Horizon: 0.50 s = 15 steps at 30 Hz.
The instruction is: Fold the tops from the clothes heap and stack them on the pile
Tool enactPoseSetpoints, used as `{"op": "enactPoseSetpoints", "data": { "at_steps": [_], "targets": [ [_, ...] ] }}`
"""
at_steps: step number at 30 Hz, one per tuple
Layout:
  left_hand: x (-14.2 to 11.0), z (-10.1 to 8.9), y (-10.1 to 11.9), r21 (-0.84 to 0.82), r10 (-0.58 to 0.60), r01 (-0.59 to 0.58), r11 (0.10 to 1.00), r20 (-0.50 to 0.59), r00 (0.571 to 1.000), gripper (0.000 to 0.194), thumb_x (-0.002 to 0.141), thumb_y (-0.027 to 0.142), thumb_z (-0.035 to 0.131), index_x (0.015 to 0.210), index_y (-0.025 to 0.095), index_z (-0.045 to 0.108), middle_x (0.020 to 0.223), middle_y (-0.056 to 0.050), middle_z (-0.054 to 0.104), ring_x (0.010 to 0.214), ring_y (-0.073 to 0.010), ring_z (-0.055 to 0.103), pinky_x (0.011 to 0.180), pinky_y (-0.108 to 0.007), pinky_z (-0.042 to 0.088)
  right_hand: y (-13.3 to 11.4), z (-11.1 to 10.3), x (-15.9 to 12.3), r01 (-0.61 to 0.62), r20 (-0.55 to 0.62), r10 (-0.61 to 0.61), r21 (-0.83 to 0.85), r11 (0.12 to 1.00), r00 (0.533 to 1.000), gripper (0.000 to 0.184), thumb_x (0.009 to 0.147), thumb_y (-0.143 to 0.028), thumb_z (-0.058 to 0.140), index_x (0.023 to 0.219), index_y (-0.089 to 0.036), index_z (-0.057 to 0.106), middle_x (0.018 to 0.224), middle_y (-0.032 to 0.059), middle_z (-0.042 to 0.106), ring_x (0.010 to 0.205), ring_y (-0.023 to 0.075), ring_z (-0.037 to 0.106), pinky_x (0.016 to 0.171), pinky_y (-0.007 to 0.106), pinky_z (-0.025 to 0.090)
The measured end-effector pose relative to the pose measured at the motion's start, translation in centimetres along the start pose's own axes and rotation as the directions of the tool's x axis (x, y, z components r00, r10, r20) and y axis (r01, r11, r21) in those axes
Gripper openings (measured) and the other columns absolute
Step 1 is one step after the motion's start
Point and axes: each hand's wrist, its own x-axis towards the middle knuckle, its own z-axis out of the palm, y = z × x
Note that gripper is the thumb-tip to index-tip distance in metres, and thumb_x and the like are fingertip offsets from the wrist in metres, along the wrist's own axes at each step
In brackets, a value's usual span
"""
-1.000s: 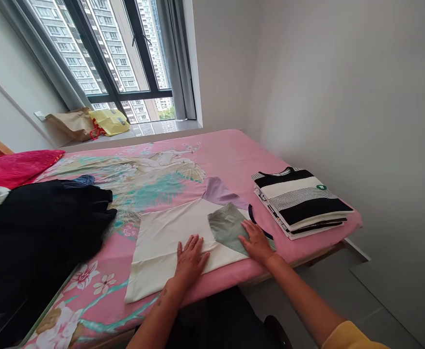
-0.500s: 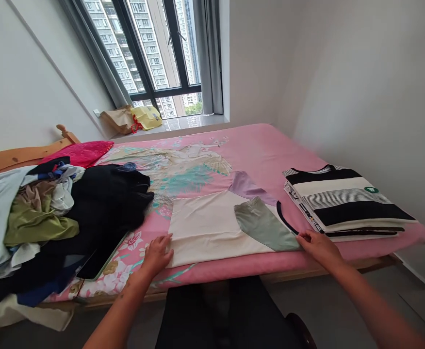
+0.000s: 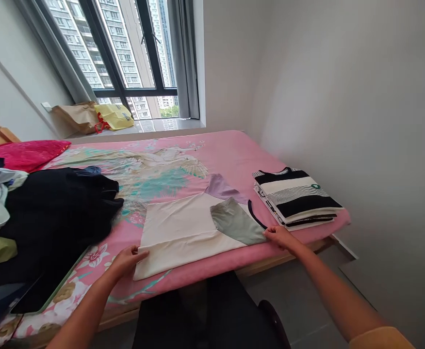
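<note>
A cream T-shirt (image 3: 176,228) lies flat on the bed, with one sage-green sleeve (image 3: 234,222) folded over its front and a lilac sleeve (image 3: 221,186) on the far side. Its dark neckband (image 3: 256,215) faces right. At the hem's near left end, my left hand (image 3: 125,261) pinches the fabric between thumb and fingers. My right hand (image 3: 280,237) is closed on the shirt's near shoulder, beside the neckband. The cloth between my hands rests on the bed.
Striped folded shirts (image 3: 298,194) are stacked to the right. Dark loose clothes (image 3: 63,208) heap up on the left, beside a tablet-like device (image 3: 40,293). A red pillow (image 3: 26,152) lies by the headboard. Paper and yellow bags (image 3: 114,116) sit on the windowsill.
The view has turned to the right, so everything sits further left. My left hand has gone from resting at the hem to pinching it. My right hand keeps its hold.
</note>
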Motion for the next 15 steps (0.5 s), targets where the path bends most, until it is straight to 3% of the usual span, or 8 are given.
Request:
{"op": "enactPoseSetpoints", "data": {
  "at_steps": [2, 4, 8, 11, 15],
  "targets": [
    [-0.5, 0.0, -0.5, -0.203, -0.100, 0.120, 0.972, 0.109, 0.989, 0.045, 0.051, 0.054, 0.070, 0.074, 0.017, 0.059, 0.067, 0.000, 0.062, 0.058, -0.0157, 0.053, 0.048, -0.023, 0.034, -0.1, -0.1, -0.2, -0.039, 0.062, 0.035, 0.072, 0.997, 0.997, 0.024, 0.076, -0.043, 0.058, 0.080, -0.019, 0.053, 0.048, -0.0086, 0.041, 0.035, 0.0058, 0.037, 0.035, 0.018, 0.022],
    [-1.0, -0.1, -0.9, -0.224, -0.163, 0.193, 0.955, 0.145, 0.976, 0.047, 0.046, 0.056, 0.073, 0.068, 0.018, 0.056, 0.055, 0.003, 0.055, 0.047, -0.0114, 0.045, 0.041, -0.022, 0.027, -0.2, -0.2, -0.2, -0.069, 0.111, 0.055, 0.129, 0.989, 0.992, 0.025, 0.076, -0.042, 0.060, 0.081, -0.019, 0.051, 0.050, -0.0080, 0.044, 0.036, 0.0058, 0.042, 0.034, 0.016, 0.021],
    [-2.3, 0.0, -1.6, -0.238, -0.200, 0.235, 0.943, 0.162, 0.966, 0.052, 0.048, 0.063, 0.069, 0.067, 0.022, 0.043, 0.039, 0.012, 0.032, 0.033, -0.0043, 0.017, 0.036, -0.021, 0.007, -0.3, -0.1, -0.1, -0.117, 0.192, 0.074, 0.225, 0.967, 0.979, 0.030, 0.074, -0.042, 0.063, 0.086, -0.019, 0.049, 0.063, -0.0062, 0.052, 0.040, 0.0055, 0.050, 0.033, 0.014, 0.023],
    [-3.0, 0.4, -2.1, -0.257, -0.201, 0.251, 0.933, 0.207, 0.957, 0.057, 0.050, 0.070, 0.065, 0.064, 0.023, 0.035, 0.037, 0.013, 0.028, 0.033, -0.0040, 0.015, 0.036, -0.021, 0.007, -0.4, 0.1, 0.0, -0.140, 0.238, 0.073, 0.280, 0.950, 0.968, 0.034, 0.074, -0.046, 0.063, 0.090, -0.019, 0.050, 0.074, -0.0038, 0.056, 0.044, 0.0041, 0.053, 0.034, 0.013, 0.027],
    [-3.2, 1.3, -2.2, -0.313, -0.221, 0.264, 0.912, 0.167, 0.961, 0.060, 0.048, 0.075, 0.062, 0.067, 0.023, 0.039, 0.033, 0.013, 0.025, 0.032, -0.0052, 0.016, 0.035, -0.021, 0.009, -0.7, 0.6, 0.1, -0.147, 0.230, 0.077, 0.304, 0.941, 0.970, 0.033, 0.077, -0.046, 0.060, 0.092, -0.018, 0.051, 0.079, -0.0007, 0.058, 0.045, 0.0036, 0.053, 0.034, 0.013, 0.029]
  ]
}}
